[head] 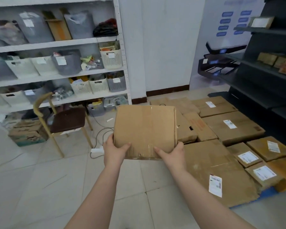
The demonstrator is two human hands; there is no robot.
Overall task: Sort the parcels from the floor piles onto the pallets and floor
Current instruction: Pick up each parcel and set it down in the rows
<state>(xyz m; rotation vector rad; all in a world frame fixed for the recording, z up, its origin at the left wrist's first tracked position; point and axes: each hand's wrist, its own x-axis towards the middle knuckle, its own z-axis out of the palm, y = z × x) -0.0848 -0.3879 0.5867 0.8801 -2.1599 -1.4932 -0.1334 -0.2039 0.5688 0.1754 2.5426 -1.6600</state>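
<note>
Both bare forearms reach forward; the left hand (pixel 114 150) and right hand (pixel 171 152) grip the near corners of a plain cardboard box (pixel 145 129), thumbs on top, held in the air at 12 o'clock. Its taped top shows no label. At 3 o'clock, parcels (pixel 231 128) lie packed together, several with white shipping labels (pixel 215 185) too blurred to read. A chair (pixel 65 120) stands at 10 o'clock.

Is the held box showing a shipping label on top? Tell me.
No. The box, gripped by the left hand and right hand, shows only tape.
</note>
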